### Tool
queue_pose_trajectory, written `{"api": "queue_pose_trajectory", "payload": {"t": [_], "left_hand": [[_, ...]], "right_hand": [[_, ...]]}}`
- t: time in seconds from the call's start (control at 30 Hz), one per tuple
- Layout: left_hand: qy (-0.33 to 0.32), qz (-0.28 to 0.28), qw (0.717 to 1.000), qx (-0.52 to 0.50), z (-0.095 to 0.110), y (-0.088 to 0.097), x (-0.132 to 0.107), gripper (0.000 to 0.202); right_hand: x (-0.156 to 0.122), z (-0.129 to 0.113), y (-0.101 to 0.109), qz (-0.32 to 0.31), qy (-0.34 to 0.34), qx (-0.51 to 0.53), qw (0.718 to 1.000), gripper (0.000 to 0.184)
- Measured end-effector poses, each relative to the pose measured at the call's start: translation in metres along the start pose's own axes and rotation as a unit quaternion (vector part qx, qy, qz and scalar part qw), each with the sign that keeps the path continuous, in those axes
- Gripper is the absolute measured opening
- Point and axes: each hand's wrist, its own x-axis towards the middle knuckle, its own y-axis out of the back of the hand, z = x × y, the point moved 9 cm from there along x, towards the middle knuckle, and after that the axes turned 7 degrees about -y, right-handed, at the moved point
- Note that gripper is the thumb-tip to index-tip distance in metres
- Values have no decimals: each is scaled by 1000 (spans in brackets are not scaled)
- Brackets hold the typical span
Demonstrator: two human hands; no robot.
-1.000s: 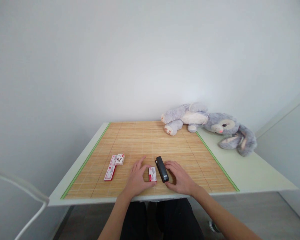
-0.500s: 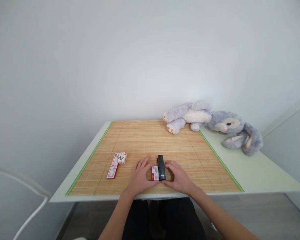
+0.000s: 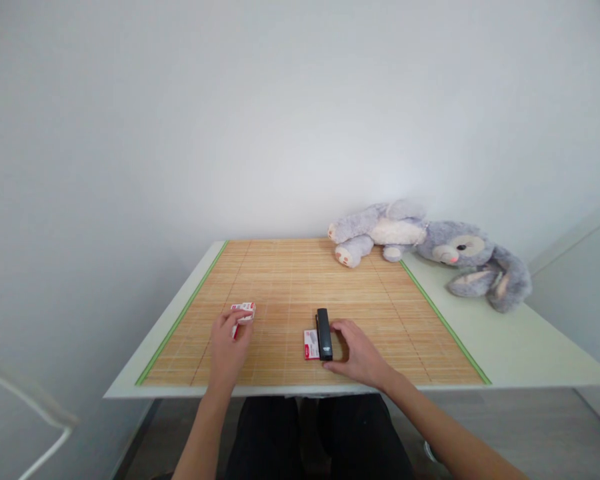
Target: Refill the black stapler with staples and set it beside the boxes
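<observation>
Labels: red-and-white print on all the boxes, too small to read. White mark on the near end of the stapler (image 3: 323,329), also unreadable.

Stapler is black, slim, closed, lying flat on the bamboo mat (image 3: 300,280), long axis running 12–6. Sits near the front edge, about centre. Small box (image 3: 311,344) lies flat at its 9 o'clock, touching or just beside it; can't tell which.

Right hand (image 3: 356,352) at the stapler's 3 o'clock, fingers curled loosely, tips against the stapler's side, thumb at its near end. Resting on it, not clamped.

Left hand (image 3: 227,348) well apart, at 9 o'clock from the stapler. Fingers slightly spread over another flat box, mostly hidden. Fingertips reach a third box (image 3: 244,311) at the hand's 1 o'clock; grip unclear.

Plush rabbit (image 3: 430,247), grey and cream, lies on its side at the table's (image 3: 505,340) 1–2 o'clock corner, half on the mat.
</observation>
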Motion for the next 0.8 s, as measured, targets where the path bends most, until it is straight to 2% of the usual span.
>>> {"api": "queue_pose_trajectory", "payload": {"t": [0.03,0.1,0.17,0.23,0.33,0.47,0.8], "left_hand": [[37,13,998,45,-20,10,2,37],[98,-13,989,110,-53,17,4,50],[133,-74,976,157,-76,10,4,62],[149,-115,963,192,-87,1,3,65],[146,-110,957,224,-89,-7,4,60],[116,-78,965,221,-83,-12,8,52],[116,-40,970,210,-80,-6,-3,52]], "right_hand": [[0,0,0,-1,0,1,1000,78],[0,1,0,-2,-2,3,1000,77],[0,2,-1,-1,-2,3,1000,77],[0,3,-1,1,-1,1,1000,77],[0,2,-1,0,4,-5,1000,77],[0,1,-1,0,6,-13,1000,77],[1,-2,2,4,10,-13,1000,74]]}}
